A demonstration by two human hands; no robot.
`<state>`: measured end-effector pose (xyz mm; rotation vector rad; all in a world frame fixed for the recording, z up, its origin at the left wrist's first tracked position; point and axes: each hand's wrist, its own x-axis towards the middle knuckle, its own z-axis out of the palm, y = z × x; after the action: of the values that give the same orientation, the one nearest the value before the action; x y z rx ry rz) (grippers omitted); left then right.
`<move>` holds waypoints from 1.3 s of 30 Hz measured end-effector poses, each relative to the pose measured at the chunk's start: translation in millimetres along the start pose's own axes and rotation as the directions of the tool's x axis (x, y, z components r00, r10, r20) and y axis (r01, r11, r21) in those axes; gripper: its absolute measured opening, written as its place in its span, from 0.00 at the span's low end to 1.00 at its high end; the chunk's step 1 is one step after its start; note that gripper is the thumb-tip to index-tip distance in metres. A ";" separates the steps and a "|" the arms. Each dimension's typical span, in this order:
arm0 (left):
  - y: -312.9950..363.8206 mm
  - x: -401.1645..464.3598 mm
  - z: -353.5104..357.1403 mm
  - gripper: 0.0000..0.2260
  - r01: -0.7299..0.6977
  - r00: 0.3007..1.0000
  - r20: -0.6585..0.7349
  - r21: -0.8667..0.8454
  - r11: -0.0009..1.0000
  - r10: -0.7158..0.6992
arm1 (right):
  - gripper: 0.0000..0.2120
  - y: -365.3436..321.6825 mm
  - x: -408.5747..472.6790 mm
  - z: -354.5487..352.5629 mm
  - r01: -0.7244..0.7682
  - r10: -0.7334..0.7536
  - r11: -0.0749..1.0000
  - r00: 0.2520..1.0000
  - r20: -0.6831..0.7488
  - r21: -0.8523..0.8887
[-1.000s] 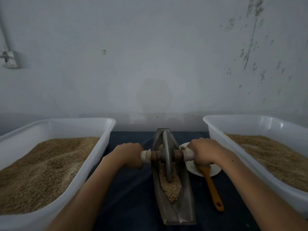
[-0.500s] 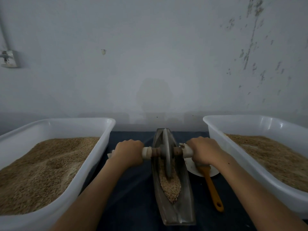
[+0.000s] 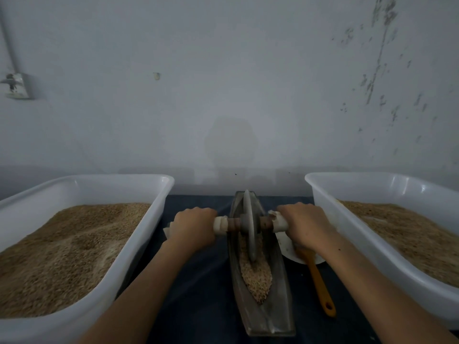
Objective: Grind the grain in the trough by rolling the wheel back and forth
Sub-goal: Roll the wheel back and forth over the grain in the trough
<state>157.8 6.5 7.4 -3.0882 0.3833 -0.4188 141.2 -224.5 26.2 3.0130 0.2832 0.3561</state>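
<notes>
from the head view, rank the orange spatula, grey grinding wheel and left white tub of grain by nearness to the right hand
From the right hand:
1. Orange spatula, just below, on the white plate.
2. Grey grinding wheel, centre, along the handle.
3. Left white tub of grain, far left.

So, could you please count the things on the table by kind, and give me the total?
White plastic tubs of grain: 2 (left tub, right tub)
Metal trough: 1
Grinding wheel with axle handle: 1
White dish: 1
Orange-handled utensil: 1
Total: 6
Both hands, left and right, grip the handle.
</notes>
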 end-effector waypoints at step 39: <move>-0.6 3.7 -9.3 0.12 0.036 0.934 0.358 -0.080 0.996 -0.005 | 0.08 5.3 4.1 -12.9 0.041 -0.035 0.999 0.958 0.283 -0.013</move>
<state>159.0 6.5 17.4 -3.1563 0.3663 0.1687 143.0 -228.1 40.2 2.9813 0.3097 -0.0774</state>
